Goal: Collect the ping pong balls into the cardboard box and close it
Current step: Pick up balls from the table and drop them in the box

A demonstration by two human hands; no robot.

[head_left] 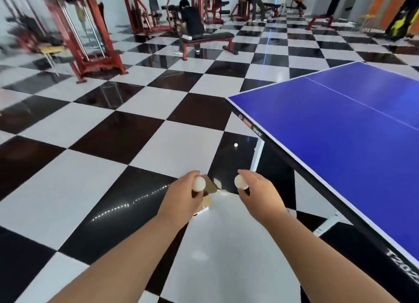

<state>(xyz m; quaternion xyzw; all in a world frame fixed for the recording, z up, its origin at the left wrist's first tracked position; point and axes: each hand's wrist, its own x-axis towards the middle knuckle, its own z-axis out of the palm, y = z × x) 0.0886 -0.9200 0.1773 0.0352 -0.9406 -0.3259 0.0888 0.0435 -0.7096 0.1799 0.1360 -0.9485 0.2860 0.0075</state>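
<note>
**A ball in each hand, low in the middle of the frame**

Both your forearms reach up from the bottom edge and converge toward the lower centre. Your left hand (181, 199) shows its back to the camera, its thumb and fingers curled round the left ball (199, 183), a white ping pong ball held at the fingertips. Your right hand (258, 195) sits just to the right at about the same height, thumb and forefinger pinching the right ball (241, 181). The two hands are near each other but apart.

The cardboard box (210, 185) peeks out from behind your left hand, with a brown flap showing between the two balls. Most of it is hidden, and I cannot tell whether that hand holds it as well.

A third ball (235, 145) lies on a black tile of the chequered floor (95, 166), above your hands in the frame. It is beside a leg of the blue table (340, 132) that fills the right side. In the upper middle a person (191, 21) sits on a bench (208, 38).
</note>
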